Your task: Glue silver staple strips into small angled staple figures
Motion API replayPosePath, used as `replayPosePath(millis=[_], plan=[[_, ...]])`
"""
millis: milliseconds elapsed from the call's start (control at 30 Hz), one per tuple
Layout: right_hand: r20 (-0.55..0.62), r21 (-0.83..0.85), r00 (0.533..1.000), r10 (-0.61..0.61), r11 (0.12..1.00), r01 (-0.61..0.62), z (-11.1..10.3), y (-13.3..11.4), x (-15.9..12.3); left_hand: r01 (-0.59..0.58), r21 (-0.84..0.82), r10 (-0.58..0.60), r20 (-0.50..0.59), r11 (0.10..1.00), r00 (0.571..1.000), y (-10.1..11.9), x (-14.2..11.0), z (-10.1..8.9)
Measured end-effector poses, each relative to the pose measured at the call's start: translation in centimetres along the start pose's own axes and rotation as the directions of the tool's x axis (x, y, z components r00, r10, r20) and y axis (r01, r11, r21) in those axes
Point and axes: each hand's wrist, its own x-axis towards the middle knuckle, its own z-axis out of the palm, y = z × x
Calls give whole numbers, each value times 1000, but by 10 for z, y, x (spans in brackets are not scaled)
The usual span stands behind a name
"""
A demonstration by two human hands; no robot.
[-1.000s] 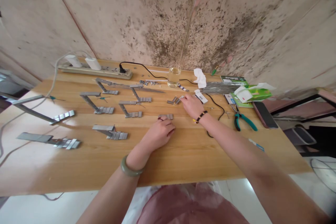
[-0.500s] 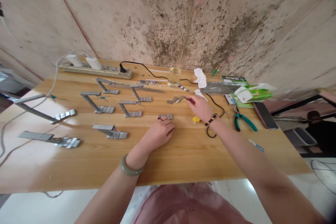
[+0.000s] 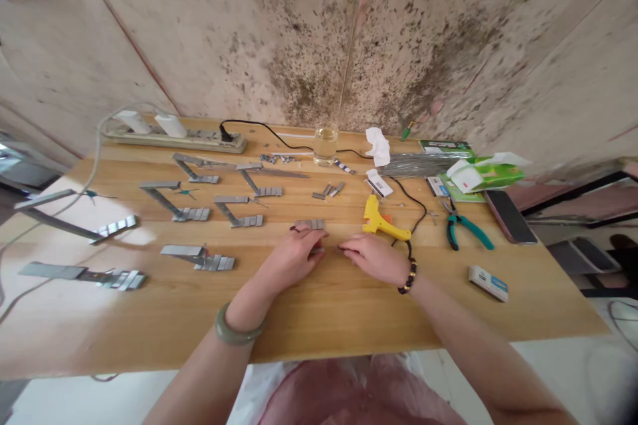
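My left hand [image 3: 294, 255] rests on the table, fingers curled, with a small grey metal strip [image 3: 318, 250] showing at its thumb and fingertips. Just beyond those fingers lies a flat plate of joined grey strips [image 3: 313, 223], partly covered by the hand. My right hand [image 3: 373, 257] is just to the right, its fingers pressed together; whatever the fingertips hold is too small to tell. Beyond it lies a yellow glue gun [image 3: 381, 222]. Several loose grey strips [image 3: 335, 189] lie farther back.
Several bent grey strip assemblies [image 3: 192, 212] stand at left. A power strip [image 3: 184, 139], a glass of yellowish liquid [image 3: 325, 145] and a wire bundle [image 3: 423, 163] line the back. Teal-handled pliers [image 3: 468, 231], a phone [image 3: 509, 216] and a small box [image 3: 488, 283] are at right.
My right hand has come back from the loose strips toward my left hand, uncovering the glue gun and a small white box. My left hand stays by the plate, and the view has shifted slightly.
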Motion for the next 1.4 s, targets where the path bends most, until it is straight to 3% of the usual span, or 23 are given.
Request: replayPosePath(millis=[267,633,900,1400], plan=[[-6,-22,999,-45,999,45,9,3,7,13,24,-14,31,1000,999,1,0,-3],[-92,-32,996,-12,999,9,21,1,2,-4,34,3,33,999,999,0,0,-6],[-84,-85,996,42,995,-49,18,-7,3,-19,141,7,89,990,996,2,2,-15],[-109,-85,993,47,995,-56,21,-8,5,-47,125,33,113,991,993,1,3,-11]])
